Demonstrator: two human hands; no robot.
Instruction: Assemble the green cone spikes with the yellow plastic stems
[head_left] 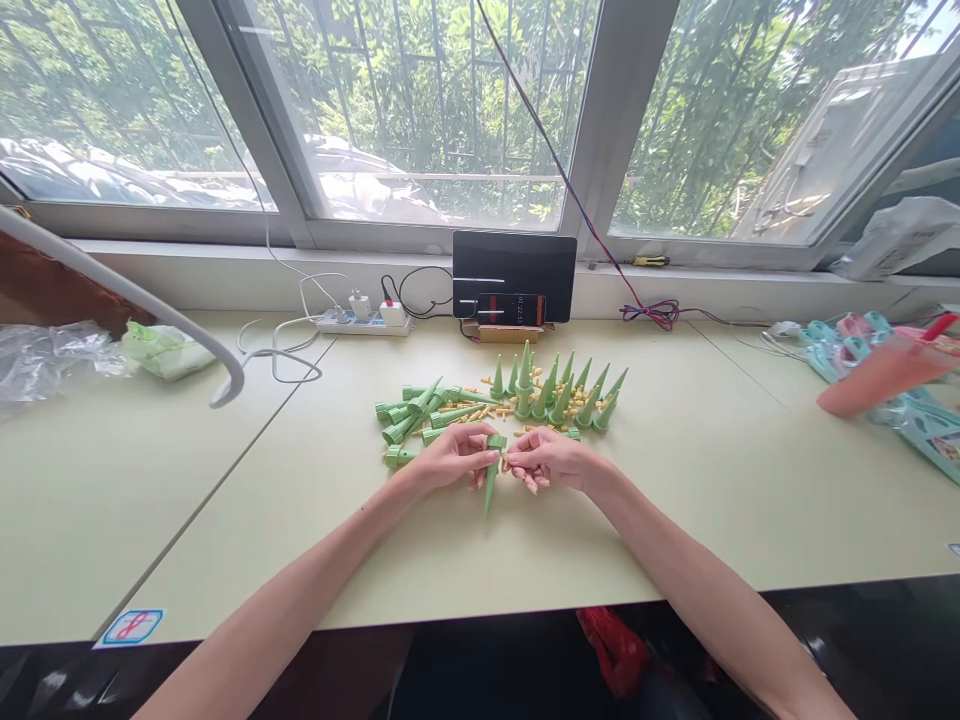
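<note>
My left hand (463,457) is closed on a green plastic spike (490,485), its pointed tip toward me and its ribbed cap end away. Just to the right, my right hand (546,458) pinches a small yellow peg (505,462) close to the spike's side. Whether peg and spike touch, I cannot tell. Behind my left hand lies a heap of green spikes (411,425) on their sides. Several more green spikes (559,398) stand upright behind my right hand, points up. Loose yellow pegs (474,410) are scattered among them.
Beyond the spikes, a phone (511,309) leans on a black tablet (514,262). A power strip (364,322) with cables sits at the back left. On the right stands a pink cup (885,375) near teal plastic items (934,425). A white curved bar (172,318) crosses the left side.
</note>
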